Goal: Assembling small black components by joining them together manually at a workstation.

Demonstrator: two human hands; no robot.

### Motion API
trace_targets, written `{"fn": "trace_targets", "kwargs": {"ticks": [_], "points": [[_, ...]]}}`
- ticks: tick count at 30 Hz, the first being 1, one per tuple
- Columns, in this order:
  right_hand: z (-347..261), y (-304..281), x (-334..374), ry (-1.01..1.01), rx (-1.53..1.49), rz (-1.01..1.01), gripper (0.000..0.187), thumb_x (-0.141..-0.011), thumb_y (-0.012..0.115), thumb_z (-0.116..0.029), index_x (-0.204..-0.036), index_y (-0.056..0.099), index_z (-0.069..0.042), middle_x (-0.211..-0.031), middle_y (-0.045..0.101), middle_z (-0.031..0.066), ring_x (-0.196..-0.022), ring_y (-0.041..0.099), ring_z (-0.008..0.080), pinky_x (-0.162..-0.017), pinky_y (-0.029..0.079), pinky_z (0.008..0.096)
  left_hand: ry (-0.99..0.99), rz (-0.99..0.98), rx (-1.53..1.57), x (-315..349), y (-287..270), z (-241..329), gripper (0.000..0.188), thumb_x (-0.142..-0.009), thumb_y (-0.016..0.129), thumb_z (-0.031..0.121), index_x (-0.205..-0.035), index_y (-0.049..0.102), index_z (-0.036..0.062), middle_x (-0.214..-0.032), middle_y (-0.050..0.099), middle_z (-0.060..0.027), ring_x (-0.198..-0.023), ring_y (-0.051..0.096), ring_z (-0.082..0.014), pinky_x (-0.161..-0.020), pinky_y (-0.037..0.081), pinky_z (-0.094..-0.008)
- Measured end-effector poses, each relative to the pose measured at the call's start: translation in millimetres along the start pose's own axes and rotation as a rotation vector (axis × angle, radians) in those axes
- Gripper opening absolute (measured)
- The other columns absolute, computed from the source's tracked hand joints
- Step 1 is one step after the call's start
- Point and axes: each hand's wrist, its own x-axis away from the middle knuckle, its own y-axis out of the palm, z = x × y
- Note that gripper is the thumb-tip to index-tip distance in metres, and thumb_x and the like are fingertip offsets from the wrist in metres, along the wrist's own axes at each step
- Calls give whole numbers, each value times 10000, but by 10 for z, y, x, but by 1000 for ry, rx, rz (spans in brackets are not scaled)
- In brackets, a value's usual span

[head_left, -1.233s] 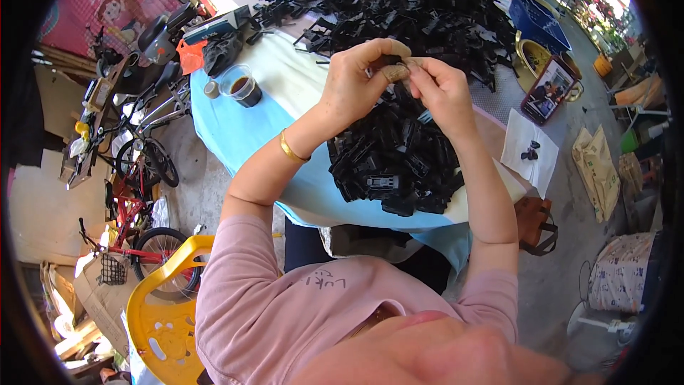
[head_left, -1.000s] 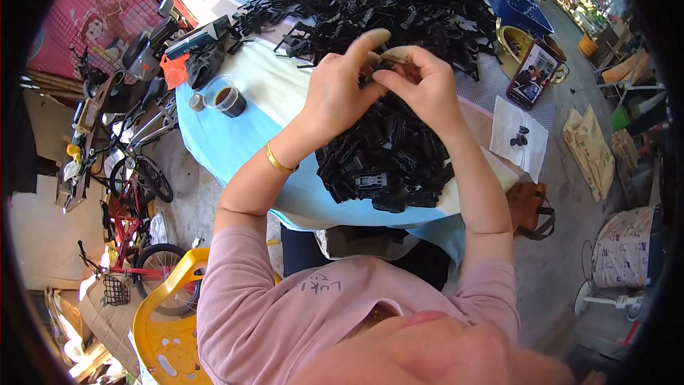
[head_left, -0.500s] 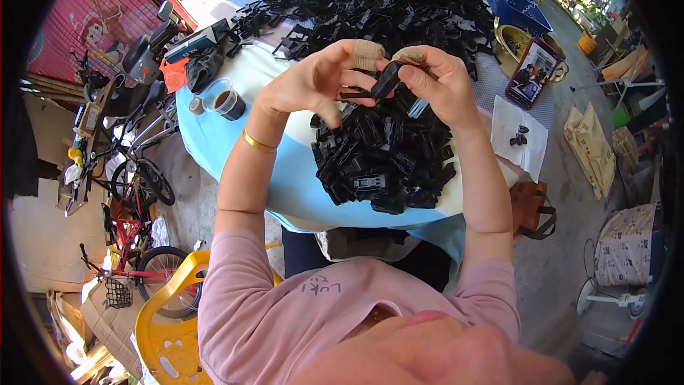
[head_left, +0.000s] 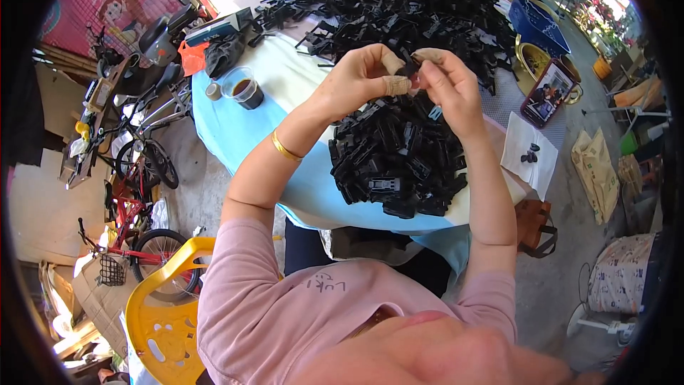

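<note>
Both hands meet above the table, raised over a heap of black plastic parts. My left hand, with tan tape on its thumb and a finger, pinches a small black plastic part. On the part's other side, my right hand is closed on it with thumb and fingertips, one of them taped. Fingers cover most of the part. Below the hands lies a near pile of black plastic parts, and a much larger pile spreads over the far side of the table.
A clear cup of dark liquid stands at the left. To the right are a phone propped against a gold pot, a blue basket, and a white tissue with small dark pieces on it. A yellow chair is at lower left.
My left thumb and fingers have closed in on the black part, which is now mostly covered. The view has shifted slightly, so the table sits farther right in the picture.
</note>
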Motion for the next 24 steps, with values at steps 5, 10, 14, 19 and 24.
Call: {"fn": "trace_targets", "kwargs": {"ticks": [5, 10, 14, 19, 24], "points": [[-29, 50, 26, -21, 171, -10, 131, -892, 495, -97, -917, 584, -5, -707, 555, -6, -575, 417, 5, -499, 323, 140, 269, 153, -163, 12, -25, -52, 201, -753, 661, -1, -893, 520, -32, -887, 594, -83, -783, 583, -93, -683, 498, -228], [-24, 74, 36, -89, 229, -13, 120, -878, 521, -87, -892, 590, 10, -711, 575, 4, -634, 497, 43, -580, 386, 167, 232, 182, -216, 74, 84, -4, 266, -752, 648, -32, -993, 536, -38, -926, 576, -60, -809, 575, -99, -731, 492, -240], [-65, 87, 55, -80, 239, 8, 127, -879, 511, -88, -895, 594, 7, -690, 571, 0, -580, 461, 24, -523, 351, 160, 231, 192, -147, 88, 126, -24, 255, -747, 638, -60, -988, 561, -32, -942, 558, -49, -815, 571, -115, -754, 479, -238], [-80, 142, 24, 135, 157, 10, 131, -858, 524, -95, -851, 615, -2, -615, 574, -5, -538, 478, 34, -486, 362, 184, 649, 373, -666, 41, 101, -116, 159, -680, 672, -35, -828, 616, -20, -835, 616, -98, -735, 598, -179, -633, 486, -259], [-13, 9, -37, 73, 38, -82, 154, -865, 533, -132, -851, 623, -9, -637, 557, 0, -538, 475, 38, -475, 351, 169, 444, 268, -673, 49, 79, -57, 283, -678, 712, 17, -934, 594, 4, -842, 619, -84, -739, 595, -155, -656, 486, -259]]}}
